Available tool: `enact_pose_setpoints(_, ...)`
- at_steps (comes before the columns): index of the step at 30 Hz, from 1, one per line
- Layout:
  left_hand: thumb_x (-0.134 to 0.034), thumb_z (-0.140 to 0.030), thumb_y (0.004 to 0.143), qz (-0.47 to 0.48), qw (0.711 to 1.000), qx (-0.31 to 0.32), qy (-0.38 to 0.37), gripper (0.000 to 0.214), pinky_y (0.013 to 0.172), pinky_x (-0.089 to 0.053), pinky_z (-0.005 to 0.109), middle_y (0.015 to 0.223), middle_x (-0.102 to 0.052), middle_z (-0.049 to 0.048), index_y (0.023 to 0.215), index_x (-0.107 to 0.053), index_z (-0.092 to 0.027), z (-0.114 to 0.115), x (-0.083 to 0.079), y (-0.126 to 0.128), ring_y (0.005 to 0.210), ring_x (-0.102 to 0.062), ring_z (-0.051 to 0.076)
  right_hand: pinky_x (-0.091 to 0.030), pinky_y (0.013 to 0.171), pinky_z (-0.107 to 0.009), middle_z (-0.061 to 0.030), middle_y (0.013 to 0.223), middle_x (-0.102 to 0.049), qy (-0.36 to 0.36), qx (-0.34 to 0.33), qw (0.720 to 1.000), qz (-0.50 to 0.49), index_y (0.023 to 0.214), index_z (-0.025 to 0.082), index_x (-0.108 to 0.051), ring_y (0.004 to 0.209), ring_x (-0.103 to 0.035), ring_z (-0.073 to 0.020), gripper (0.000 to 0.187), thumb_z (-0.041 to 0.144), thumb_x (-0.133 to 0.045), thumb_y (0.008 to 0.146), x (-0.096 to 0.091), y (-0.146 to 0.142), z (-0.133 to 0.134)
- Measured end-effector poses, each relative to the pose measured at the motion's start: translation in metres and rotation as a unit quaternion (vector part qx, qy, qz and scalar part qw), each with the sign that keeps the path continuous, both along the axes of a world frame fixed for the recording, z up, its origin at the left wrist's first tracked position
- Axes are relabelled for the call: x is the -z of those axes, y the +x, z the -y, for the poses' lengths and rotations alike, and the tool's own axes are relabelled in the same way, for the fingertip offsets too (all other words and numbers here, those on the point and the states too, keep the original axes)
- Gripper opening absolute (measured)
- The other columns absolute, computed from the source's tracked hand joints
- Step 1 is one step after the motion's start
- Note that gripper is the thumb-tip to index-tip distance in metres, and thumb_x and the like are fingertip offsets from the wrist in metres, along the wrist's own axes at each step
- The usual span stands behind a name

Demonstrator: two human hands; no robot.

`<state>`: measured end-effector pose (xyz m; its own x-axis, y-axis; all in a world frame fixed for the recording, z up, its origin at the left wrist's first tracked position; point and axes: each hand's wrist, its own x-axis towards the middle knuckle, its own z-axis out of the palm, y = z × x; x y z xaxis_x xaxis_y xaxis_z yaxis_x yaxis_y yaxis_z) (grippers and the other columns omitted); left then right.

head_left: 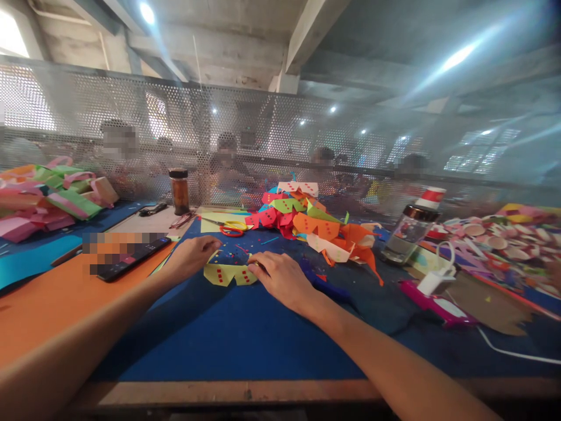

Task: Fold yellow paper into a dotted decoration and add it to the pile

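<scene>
In the middle of the blue work surface lies a pale yellow cut paper piece [225, 276], notched along its lower edge and marked with red squares. My left hand [197, 255] is at its upper left, fingers curled together; whether anything is between them is hidden. At the paper's right end, my right hand [283, 278] is closed with its fingertips around a slim dark tool [260, 267], only partly visible. Small coloured paper bits [234, 252] are scattered just beyond the paper. Orange-handled scissors [232, 228] rest farther back.
A pile of coloured cut paper [307, 216] rises behind my right hand. At left are a phone [131, 259], orange sheet [87, 316] and dark-capped jar [179, 193]. A glass bottle [405, 237], pink power strip [438, 303] and white charger [436, 282] stand right. A perforated screen [245, 111] crosses behind.
</scene>
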<state>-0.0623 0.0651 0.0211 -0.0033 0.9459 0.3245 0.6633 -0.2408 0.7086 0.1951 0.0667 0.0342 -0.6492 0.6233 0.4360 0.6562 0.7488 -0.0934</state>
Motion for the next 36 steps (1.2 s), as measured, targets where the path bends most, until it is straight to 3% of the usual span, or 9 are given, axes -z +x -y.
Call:
enact_pose_setpoints(4, -0.058, -0.041, 0.082, -0.032, 0.999, -0.023, 0.012, 0.025, 0.071, -0.045, 0.030, 0.086, -0.077, 0.0059, 0.092, -0.075, -0.026, 0.001, 0.001, 0.000, 0.088, -0.068, 0.028, -0.044, 0.078, -0.036, -0.0044, 0.098, -0.072, 0.006, 0.012, 1.000, -0.013, 0.111, 0.023, -0.066, 0.089, -0.067, -0.0208, 0.021, 0.029, -0.049, 0.100, 0.000, 0.002, -0.001)
enact_pose_setpoints(10, -0.053, -0.042, 0.085, -0.060, 0.998, -0.030, 0.021, 0.029, 0.071, -0.044, 0.030, 0.087, -0.077, 0.0060, 0.091, -0.075, -0.024, -0.001, -0.001, 0.001, 0.082, -0.067, 0.025, -0.045, 0.079, -0.035, -0.0035, 0.100, -0.071, -0.001, 0.002, 0.999, -0.038, 0.105, 0.024, -0.067, 0.088, -0.066, -0.0188, 0.021, 0.026, -0.047, 0.100, 0.001, 0.003, -0.003)
enact_pose_setpoints(22, -0.052, -0.037, 0.085, -0.038, 0.999, 0.020, 0.000, 0.027, 0.071, -0.044, 0.029, 0.087, -0.077, 0.0046, 0.080, -0.074, -0.022, 0.000, 0.000, 0.005, 0.083, -0.067, 0.023, -0.047, 0.082, -0.033, -0.0030, 0.102, -0.069, -0.041, 0.008, 0.999, -0.035, 0.104, 0.023, -0.068, 0.089, -0.066, -0.0172, 0.025, 0.012, -0.050, 0.092, 0.001, 0.003, -0.006)
enact_pose_setpoints(36, -0.052, -0.049, 0.087, 0.005, 0.995, 0.086, -0.042, 0.038, 0.059, -0.042, 0.024, 0.081, -0.072, 0.0044, 0.086, -0.074, -0.017, 0.008, -0.008, 0.014, 0.071, -0.061, 0.017, -0.047, 0.076, -0.029, -0.0024, 0.097, -0.067, -0.080, -0.016, 0.993, -0.082, 0.095, 0.021, -0.067, 0.084, -0.064, -0.0153, 0.017, 0.011, -0.055, 0.089, 0.002, 0.003, -0.011)
